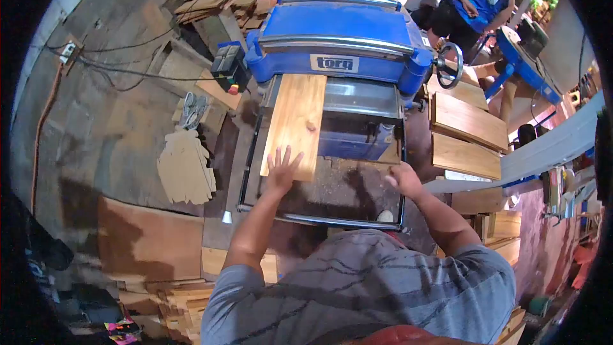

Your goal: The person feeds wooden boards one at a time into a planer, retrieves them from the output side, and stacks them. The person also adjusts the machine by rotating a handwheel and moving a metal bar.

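1. One dark box (227, 62) with a red button (234, 89) sits left of the blue machine (338, 25); I would want the way to that button kept clear
2. My left hand (284, 169) lies on top of the board (297, 115) at its near end, fingers spread and gripping nothing; I judge a flat palm with even pressure best, well back from the machine's front
3. Lengthwise, the board points away from me, its far end at the front of the blue machine, left of centre; I cannot tell how far it reaches in, so I would hold it straight
4. My right hand (403, 180) is partly curled by the right side of the metal frame (319, 220), off the board; I cannot tell whether it grips anything
5. Farther right are a handwheel (449, 65) and stacked boards (469, 121)
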Available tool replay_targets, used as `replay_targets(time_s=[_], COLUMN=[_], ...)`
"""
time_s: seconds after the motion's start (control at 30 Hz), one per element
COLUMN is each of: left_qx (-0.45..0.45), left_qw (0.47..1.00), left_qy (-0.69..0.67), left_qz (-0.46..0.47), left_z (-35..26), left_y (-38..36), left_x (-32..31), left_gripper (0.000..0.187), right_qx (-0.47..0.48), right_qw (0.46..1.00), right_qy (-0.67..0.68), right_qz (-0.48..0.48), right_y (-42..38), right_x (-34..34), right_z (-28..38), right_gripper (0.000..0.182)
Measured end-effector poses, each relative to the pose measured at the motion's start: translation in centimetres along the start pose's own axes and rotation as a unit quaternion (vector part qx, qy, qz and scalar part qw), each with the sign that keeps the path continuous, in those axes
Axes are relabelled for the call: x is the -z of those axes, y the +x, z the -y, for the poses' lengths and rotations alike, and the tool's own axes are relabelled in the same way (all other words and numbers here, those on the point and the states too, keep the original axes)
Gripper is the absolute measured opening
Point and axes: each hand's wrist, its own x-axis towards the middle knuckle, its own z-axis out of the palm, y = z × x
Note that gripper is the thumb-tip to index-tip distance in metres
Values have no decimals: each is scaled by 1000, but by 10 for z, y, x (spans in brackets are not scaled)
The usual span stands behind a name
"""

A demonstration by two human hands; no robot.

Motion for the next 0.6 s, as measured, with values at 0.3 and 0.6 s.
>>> replay_targets(time_s=[0.3,0.6], left_qx=[-2,35], left_qw=[992,983], left_qy=[-109,-135], left_qz=[70,119], left_z=[5,6], left_y=[27,53], left_x=[14,22], left_gripper=[87,86], right_qx=[99,105], right_qw=[992,991], right_qy=[-83,-71], right_qz=[-7,-52], right_y=[-10,-11], right_x=[-26,-36], right_z=[-15,-22], right_gripper=[30,23])
